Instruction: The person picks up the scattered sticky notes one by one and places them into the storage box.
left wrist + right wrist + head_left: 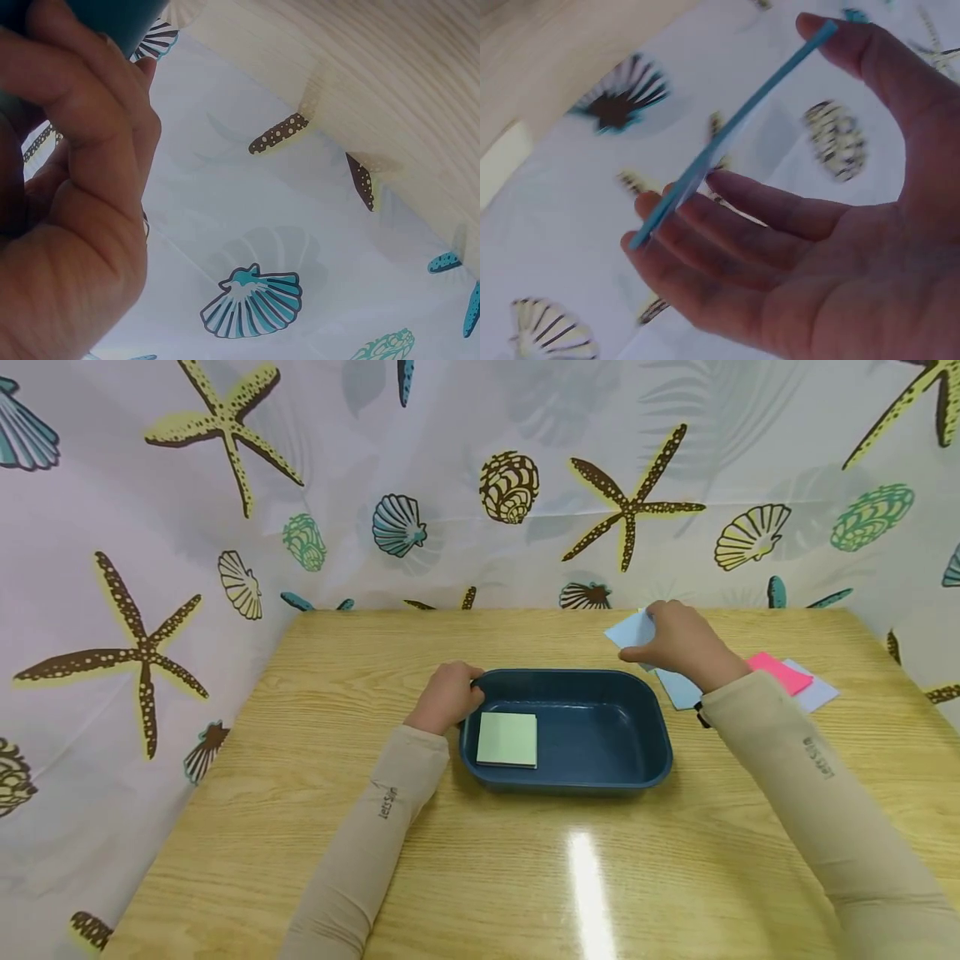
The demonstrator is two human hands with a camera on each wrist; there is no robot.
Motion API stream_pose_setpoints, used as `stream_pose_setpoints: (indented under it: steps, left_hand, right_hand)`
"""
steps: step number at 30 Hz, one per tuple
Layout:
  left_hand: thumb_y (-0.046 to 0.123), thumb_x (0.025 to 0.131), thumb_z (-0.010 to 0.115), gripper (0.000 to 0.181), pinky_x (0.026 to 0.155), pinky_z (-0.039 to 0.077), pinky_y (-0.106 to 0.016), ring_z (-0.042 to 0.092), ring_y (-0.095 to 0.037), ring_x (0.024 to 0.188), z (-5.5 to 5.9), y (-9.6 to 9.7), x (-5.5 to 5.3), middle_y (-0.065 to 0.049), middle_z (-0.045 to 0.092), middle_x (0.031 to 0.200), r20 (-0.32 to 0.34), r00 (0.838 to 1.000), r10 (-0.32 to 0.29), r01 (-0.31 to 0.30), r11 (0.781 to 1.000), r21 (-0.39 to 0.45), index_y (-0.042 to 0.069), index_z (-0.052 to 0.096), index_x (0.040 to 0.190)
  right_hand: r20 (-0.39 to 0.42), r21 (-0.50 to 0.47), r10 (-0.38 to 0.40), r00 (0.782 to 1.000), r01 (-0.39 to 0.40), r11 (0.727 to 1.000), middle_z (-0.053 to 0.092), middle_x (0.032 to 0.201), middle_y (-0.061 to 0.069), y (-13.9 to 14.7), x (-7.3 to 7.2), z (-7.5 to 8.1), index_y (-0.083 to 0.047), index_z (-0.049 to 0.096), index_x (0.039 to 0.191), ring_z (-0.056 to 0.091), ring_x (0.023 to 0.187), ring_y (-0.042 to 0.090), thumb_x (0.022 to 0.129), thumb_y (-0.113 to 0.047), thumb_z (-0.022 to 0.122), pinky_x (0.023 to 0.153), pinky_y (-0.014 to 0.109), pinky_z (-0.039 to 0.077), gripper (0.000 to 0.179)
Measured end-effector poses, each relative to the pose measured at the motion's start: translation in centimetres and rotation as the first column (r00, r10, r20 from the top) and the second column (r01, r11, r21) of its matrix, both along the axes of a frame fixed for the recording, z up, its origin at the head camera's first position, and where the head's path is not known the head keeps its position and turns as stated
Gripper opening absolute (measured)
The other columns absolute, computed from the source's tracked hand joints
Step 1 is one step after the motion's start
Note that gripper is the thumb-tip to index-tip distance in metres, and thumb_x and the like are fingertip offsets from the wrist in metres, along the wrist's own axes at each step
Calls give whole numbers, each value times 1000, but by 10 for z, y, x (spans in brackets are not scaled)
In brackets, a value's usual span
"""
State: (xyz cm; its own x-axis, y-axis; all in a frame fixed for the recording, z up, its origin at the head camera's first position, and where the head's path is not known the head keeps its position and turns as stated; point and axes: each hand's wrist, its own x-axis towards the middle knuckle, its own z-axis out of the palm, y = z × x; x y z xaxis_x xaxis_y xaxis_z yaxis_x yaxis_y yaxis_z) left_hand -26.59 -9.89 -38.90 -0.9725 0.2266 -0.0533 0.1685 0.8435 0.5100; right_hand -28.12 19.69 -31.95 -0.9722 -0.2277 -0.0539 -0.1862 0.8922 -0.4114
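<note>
A dark-blue tray [588, 739], with a square pale-green note stack [507, 739] inside, is being gripped by the left hand [448, 697]; farther off, rightward of that grip, a thin light-blue note pad [632, 629] is being pinched by the right hand [681, 642].

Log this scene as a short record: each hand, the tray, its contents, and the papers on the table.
left hand: grips the tray's left end, near its far corner
right hand: holds a thin blue paper square between thumb and fingers
tray: dark blue, on the wooden table
tray contents: pale green paper stack, at the left end
papers right of tray: light blue, pink, lavender; partly hidden by the right hand and arm
</note>
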Motion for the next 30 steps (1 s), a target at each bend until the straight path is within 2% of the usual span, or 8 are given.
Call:
stream_pose_setpoints:
  steps: [3,8,11,15,20,27,30]
  left_hand:
    - [1,92,54,38,53,39,-22,45,-12,53,0,0,0,-17,62,125,8,1000,-1,1,1000,1,-2,59,130]
    - [2,92,54,39,54,41,-22,47,-12,54,-1,1,-1,-16,61,126,22,1000,7,-7,1000,5,-1,58,131]
    - [2,92,55,39,55,45,-22,51,-13,57,-1,0,-2,-15,61,125,26,1000,13,-13,1000,2,0,59,131]
    - [2,92,55,38,56,43,-22,50,-13,58,-2,0,-2,-15,63,123,8,1000,11,-11,1000,-1,0,60,130]
    - [2,92,54,38,52,41,-21,46,-11,51,-3,0,-3,-15,65,117,6,1000,1,-1,1000,5,0,60,129]
    - [3,93,54,37,49,43,-22,47,-11,48,-3,-2,-4,-16,68,109,32,999,-3,2,1000,24,1,60,130]
    - [3,93,54,38,48,45,-23,49,-11,47,-3,-2,-4,-16,68,106,47,999,-2,0,999,35,1,59,130]
  right_hand:
    - [-1,7,86,996,-86,996,47,117,36,-25,10,8,22,37,132,51,99,44,81,-27,73,81,51,48,79]
    - [-11,51,199,980,-198,979,49,117,30,-59,23,7,18,41,132,52,99,38,79,-24,76,81,46,49,76]
    - [5,79,270,963,-270,960,51,119,28,-74,28,0,16,44,131,53,100,36,78,-24,78,82,45,50,75]
    - [52,85,350,935,-353,932,53,116,24,-91,33,-12,14,47,130,56,98,34,77,-23,79,80,42,52,73]
    - [93,74,412,906,-419,905,54,116,21,-105,36,-25,12,47,132,56,95,30,76,-20,80,80,40,52,72]
    - [105,119,501,859,-511,851,55,122,20,-123,38,-41,9,49,133,57,99,29,75,-23,82,84,41,51,74]
    - [113,110,517,848,-528,842,56,120,19,-129,37,-49,8,51,132,57,99,29,74,-23,83,84,42,51,73]
